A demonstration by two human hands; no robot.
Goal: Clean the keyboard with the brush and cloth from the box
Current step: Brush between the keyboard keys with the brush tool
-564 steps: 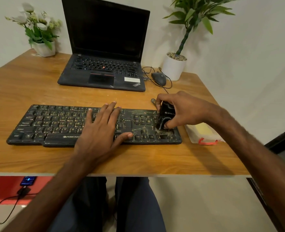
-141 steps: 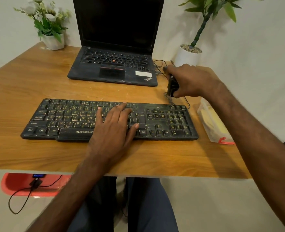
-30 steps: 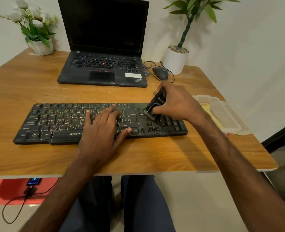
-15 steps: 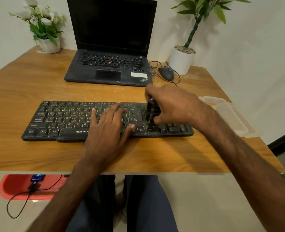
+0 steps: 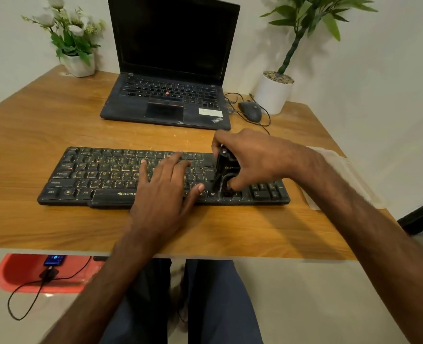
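Here the right hand's (image 5: 257, 160) fingers (image 5: 224, 139) are curled round the brush (image 5: 226, 170), which stands nearly upright, its lower end on the keyboard (image 5: 93, 175) right of middle. The left hand (image 5: 165, 192) lies flat on the middle keys, fingers (image 5: 173, 165) spread (probably steadying it). The keyboard's long axis runs along the tabletop's (image 5: 44, 120) front edge, with grimy keys to the brush's left. The box (image 5: 339, 167) sits at the right edge.

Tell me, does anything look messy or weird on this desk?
Yes: the long black plastic keyboard is grubby, with yellowish grime around many keys. The open black laptop looks dusty too. Nothing looks spilled.
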